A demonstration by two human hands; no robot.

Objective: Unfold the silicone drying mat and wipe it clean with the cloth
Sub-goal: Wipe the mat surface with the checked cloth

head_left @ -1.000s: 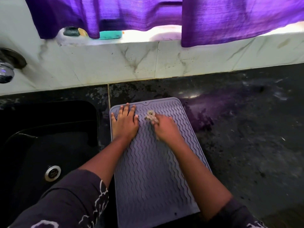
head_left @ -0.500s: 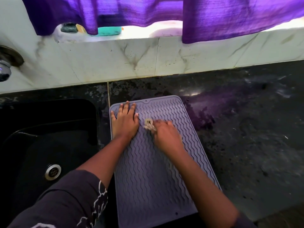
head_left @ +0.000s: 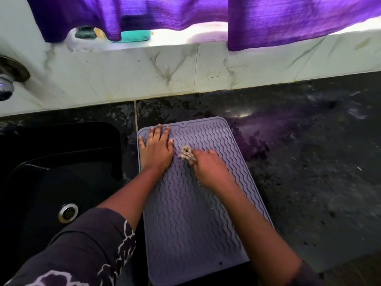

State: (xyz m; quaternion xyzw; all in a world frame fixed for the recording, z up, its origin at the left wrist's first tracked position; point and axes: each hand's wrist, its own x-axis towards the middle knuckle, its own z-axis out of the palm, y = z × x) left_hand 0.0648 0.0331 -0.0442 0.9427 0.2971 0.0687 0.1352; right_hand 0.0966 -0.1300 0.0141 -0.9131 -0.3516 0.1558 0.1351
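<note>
- The silicone drying mat [head_left: 198, 213] lies fully unfolded and flat on the dark speckled worktop [head_left: 309, 172], its long side running away from the person, its wavy ridges facing up.
- The mat's left edge sits just beside the black sink [head_left: 61, 172], and its far end stops short of the pale marble wall [head_left: 144, 73].
- The left hand [head_left: 157, 150] is laid flat on the mat's far left corner, palm down, fingers spread and pointing toward the wall.
- The right hand [head_left: 208, 168] is curled around a small bunched cloth [head_left: 186, 154], pale and crumpled, which sticks out past the fingertips and touches the mat's surface.
- The cloth sits near the far end of the mat, just beside the left hand's thumb; the two hands are close but not touching.
- A dark patterned sleeve [head_left: 82, 248] covers the left upper arm.
- In the sink, a metal drain [head_left: 68, 213] shows near the bottom.
- A chrome tap [head_left: 6, 85] juts from the wall at the far left.
- Purple curtains [head_left: 288, 19] hang over the windowsill, where a teal soap dish [head_left: 136, 36] rests.
</note>
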